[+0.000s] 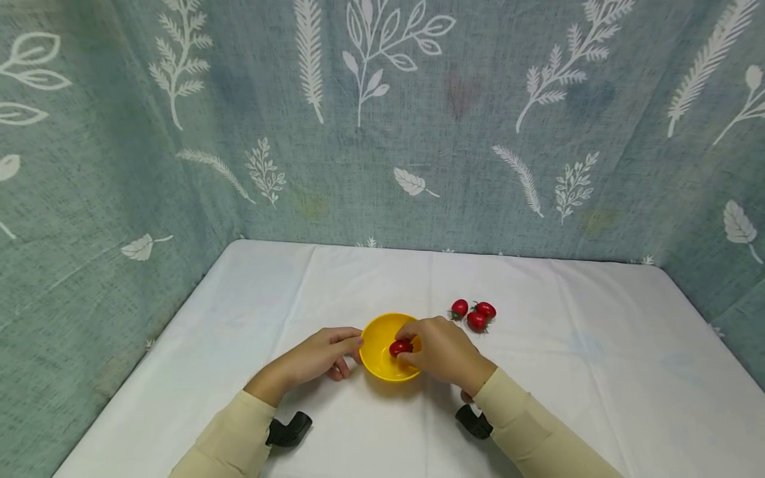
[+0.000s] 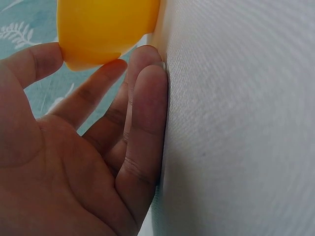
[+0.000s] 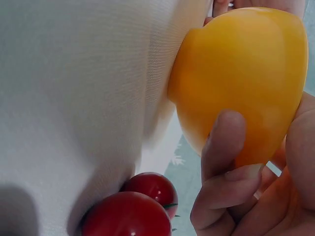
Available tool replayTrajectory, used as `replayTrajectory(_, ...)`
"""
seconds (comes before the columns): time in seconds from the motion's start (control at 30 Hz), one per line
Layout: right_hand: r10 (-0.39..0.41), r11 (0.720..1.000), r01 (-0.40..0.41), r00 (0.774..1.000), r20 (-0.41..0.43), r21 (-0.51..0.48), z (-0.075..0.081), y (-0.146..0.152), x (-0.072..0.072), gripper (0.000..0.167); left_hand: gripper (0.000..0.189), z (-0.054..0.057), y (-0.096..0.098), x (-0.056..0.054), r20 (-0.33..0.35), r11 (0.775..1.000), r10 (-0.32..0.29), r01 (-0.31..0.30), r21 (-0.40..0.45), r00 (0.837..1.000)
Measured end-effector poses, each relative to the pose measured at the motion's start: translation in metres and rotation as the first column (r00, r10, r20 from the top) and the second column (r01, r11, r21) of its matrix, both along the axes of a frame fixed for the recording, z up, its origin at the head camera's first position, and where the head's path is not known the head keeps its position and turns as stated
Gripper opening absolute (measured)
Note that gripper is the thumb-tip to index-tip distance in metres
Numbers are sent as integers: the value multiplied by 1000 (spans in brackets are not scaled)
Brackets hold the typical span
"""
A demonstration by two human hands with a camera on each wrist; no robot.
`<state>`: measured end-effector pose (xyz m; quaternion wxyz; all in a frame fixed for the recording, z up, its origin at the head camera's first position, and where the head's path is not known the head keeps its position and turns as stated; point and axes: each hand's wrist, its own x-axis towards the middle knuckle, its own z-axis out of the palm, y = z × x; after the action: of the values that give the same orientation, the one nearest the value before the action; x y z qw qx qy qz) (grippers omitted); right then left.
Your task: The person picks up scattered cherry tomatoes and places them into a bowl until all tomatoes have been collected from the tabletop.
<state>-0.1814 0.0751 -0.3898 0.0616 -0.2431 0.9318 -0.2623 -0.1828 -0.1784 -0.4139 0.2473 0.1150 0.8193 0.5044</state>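
Note:
A small yellow bowl (image 1: 388,378) stands upright on the white cloth, between the two hands. My right hand (image 1: 445,352) reaches over its right rim and pinches a red cherry tomato (image 1: 400,347) low inside it. That tomato is hidden in the right wrist view, where the fingers (image 3: 226,135) cross the bowl's outer wall. At the bowl's left side, my left hand (image 1: 325,352) touches the rim and outer wall with thumb and forefinger. Its other fingers (image 2: 147,108) extend beside the tablecloth, clear of the bowl.
To the right and behind the bowl lie three more cherry tomatoes (image 1: 477,322) with green stems, close together. Black wrist devices (image 1: 289,429) hang at both sleeves. A leaf-patterned green curtain (image 1: 382,166) rises behind the table's far edge.

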Motion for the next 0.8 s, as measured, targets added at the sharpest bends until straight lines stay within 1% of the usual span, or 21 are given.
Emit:
replayTrajectory(0.17, -5, 1000, 5, 1000, 26, 0, -1, -1, -2, 22, 46, 0, 0, 0, 4, 1000, 7, -7, -5, 1000)
replayTrajectory(0.6, -14, 1000, 13, 998, 62, 25, 2, -3, -4, 24, 45, -2, 0, -2, -8, 1000, -9, 9, 0, 1000)
replayTrajectory(0.8, -8, 1000, 6, 998, 65, 25, 2, -3, -4, 29, 45, -2, -1, -1, -1, 1000, -2, 2, -2, 1000)
